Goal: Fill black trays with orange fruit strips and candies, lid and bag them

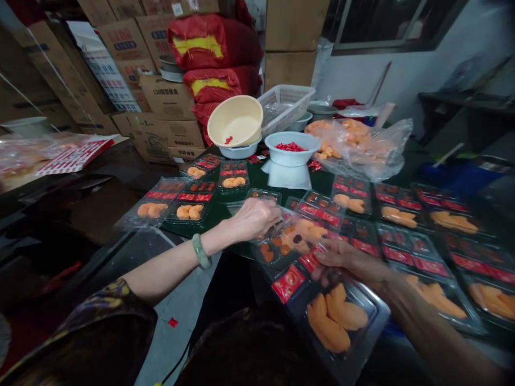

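Observation:
My left hand [257,219], with a green bangle on its wrist, is closed on clear plastic film [287,214] above the table. My right hand [348,262] grips the side of a clear plastic tray [372,321], tilted and close to me. Inside this tray lie orange finger-shaped pieces [336,316], red packets [288,283] and small brown-orange pieces [269,251] in compartments. More orange pieces with a dark spot [298,238] show between my hands; whether they lie in or behind the film I cannot tell.
Filled trays [398,214] stand in rows at right, others [191,206] at left. Behind are a white bowl [293,146] of red packets, a cream basin [235,120], a white basket [285,107] and a bag of orange pieces [358,139]. Cartons [169,99] and red sacks [217,43] are stacked beyond.

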Available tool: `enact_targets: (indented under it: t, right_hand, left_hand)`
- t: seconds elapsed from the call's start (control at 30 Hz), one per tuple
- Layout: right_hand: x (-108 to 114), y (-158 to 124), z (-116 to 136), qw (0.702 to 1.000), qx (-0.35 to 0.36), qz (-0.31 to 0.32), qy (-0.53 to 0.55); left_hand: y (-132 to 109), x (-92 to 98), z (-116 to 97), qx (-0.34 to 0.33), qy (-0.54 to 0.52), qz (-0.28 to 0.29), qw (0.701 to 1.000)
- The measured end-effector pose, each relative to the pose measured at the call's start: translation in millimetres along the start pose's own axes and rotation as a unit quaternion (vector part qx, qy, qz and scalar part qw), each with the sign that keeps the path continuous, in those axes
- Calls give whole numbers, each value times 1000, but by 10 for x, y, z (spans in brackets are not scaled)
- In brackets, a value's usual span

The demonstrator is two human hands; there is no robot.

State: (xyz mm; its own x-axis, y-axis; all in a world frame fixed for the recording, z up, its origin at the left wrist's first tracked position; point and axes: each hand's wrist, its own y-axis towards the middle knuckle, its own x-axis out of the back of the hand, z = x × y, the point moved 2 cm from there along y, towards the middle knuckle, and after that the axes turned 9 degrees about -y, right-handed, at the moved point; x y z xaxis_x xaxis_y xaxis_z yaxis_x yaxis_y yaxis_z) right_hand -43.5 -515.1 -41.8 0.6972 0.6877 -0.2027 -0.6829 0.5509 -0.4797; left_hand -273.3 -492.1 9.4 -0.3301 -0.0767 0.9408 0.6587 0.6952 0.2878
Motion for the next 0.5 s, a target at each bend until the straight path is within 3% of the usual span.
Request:
enact_targets:
  t: [0.13,0.27,0.5]
  right_hand:
    - [-115,44,43,1000,-3,28,-7]
    - [-98,-29,-3,1000,2,19,-2]
    - [-71,-25,-156,998,26,44,25]
  left_hand:
    - [69,-64,-95,-34,44,6,998]
    - [70,-109,-16,-56,45,-8,997]
    - [16,-270,124,-31,-79,39,996]
